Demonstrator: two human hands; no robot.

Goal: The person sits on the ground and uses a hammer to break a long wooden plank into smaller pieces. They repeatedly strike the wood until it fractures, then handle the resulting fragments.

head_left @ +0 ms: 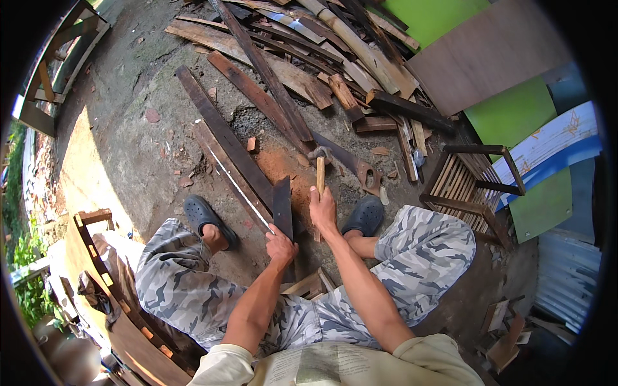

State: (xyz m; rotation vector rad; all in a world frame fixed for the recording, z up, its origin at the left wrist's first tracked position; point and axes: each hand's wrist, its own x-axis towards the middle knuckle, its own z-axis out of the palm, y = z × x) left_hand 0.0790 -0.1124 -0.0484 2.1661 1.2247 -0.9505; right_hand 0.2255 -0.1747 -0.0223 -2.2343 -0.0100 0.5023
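My left hand [281, 246] is closed on the lower part of a short dark wooden board [282, 209], which stands out between my knees. Just to its right, my right hand [323, 211] grips a hammer [320, 172] by its light wooden handle. The hammer's head points away from me, over reddish sawdust on the ground. Beyond the hammer lies a handsaw [347, 162] with a wooden handle. Left of my left hand, a long dark plank [222, 132] lies beside a brown plank [226, 172] with a white streak along it.
A heap of scrap timber [302, 51] covers the far ground. At right stands a slatted wooden frame [473, 177], near leaning sheets and corrugated metal [566, 276]. A curved wooden piece [122, 309] is at my left. My shoes [209, 222] flank the work area.
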